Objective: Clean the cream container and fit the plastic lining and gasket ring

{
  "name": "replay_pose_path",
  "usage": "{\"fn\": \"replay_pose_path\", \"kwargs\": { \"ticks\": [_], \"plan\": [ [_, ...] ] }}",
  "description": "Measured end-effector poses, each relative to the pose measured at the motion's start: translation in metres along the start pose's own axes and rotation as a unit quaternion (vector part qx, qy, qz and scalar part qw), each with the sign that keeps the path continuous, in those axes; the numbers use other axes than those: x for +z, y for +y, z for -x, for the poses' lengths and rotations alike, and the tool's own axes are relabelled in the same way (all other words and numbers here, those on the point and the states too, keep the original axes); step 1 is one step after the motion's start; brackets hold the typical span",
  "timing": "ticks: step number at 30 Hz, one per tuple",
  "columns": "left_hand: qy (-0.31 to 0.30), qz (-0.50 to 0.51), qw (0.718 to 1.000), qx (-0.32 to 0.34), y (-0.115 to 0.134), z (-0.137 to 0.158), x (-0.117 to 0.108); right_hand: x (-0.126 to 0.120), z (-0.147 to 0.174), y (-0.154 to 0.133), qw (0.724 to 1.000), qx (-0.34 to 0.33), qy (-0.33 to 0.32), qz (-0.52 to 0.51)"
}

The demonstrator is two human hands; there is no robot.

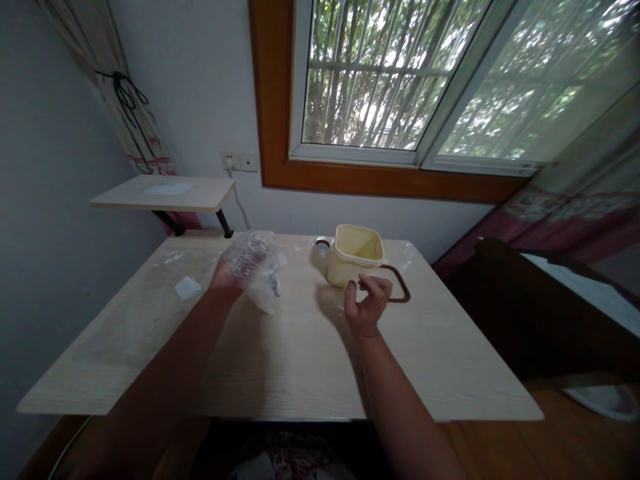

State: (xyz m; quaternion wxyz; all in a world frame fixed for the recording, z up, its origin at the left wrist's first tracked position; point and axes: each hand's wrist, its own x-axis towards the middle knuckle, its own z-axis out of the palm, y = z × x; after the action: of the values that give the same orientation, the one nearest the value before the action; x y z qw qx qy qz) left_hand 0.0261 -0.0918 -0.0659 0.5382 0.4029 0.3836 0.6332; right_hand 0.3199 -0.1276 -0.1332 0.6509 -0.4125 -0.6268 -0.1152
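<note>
the wrap point(256, 261) is seen as thin, clear plastic, crinkled and glossy. smooth, matt plastic is suggested by the tub point(344, 265). the tabletop point(300, 373) is finished in matt wood grain; the outer window frame point(274, 100) is faced in smooth wood, the inner frame point(350, 153) in metal. folded cloth is shown by the curtain point(95, 40).

A plastic bag point(256, 261) partly hides the left hand point(227, 276).
</note>
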Motion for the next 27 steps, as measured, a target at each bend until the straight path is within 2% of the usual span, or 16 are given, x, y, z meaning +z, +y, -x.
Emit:
{"fn": "replay_pose_path", "kwargs": {
  "ticks": [3, 7, 9, 11, 15, 18, 21, 23, 27],
  "plan": [
    [-0.008, 0.055, 0.998, -0.01, -0.002, 0.008, 0.011, 0.011, 0.007, -0.02, 0.992, -0.018, -0.117, -0.049],
    [-0.1, 0.049, 0.991, -0.077, -0.014, 0.016, 0.026, 0.03, 0.014, -0.036, 0.966, 0.022, -0.235, -0.11],
    [-0.137, 0.053, 0.982, -0.118, -0.022, 0.017, 0.03, 0.037, 0.018, -0.036, 0.951, 0.064, -0.27, -0.136],
    [-0.16, 0.037, 0.977, -0.134, -0.029, 0.017, 0.032, 0.041, 0.023, -0.033, 0.932, 0.138, -0.291, -0.167],
    [-0.175, -0.075, 0.98, -0.056, -0.035, 0.01, 0.03, 0.042, 0.027, -0.028, 0.881, 0.279, -0.32, -0.207],
    [-0.137, -0.198, 0.971, 0.01, -0.032, 0.003, 0.022, 0.042, 0.026, -0.027, 0.863, 0.326, -0.327, -0.206],
    [-0.076, -0.354, 0.926, 0.105, -0.024, -0.006, 0.008, 0.042, 0.025, -0.022, 0.867, 0.322, -0.328, -0.19],
    [-0.045, -0.452, 0.879, 0.144, -0.016, -0.012, -0.004, 0.04, 0.023, -0.017, 0.881, 0.3, -0.324, -0.169],
    [-0.048, -0.586, 0.776, 0.228, -0.001, -0.02, -0.03, 0.034, 0.017, -0.006, 0.928, 0.208, -0.295, -0.094]
  ]
}}
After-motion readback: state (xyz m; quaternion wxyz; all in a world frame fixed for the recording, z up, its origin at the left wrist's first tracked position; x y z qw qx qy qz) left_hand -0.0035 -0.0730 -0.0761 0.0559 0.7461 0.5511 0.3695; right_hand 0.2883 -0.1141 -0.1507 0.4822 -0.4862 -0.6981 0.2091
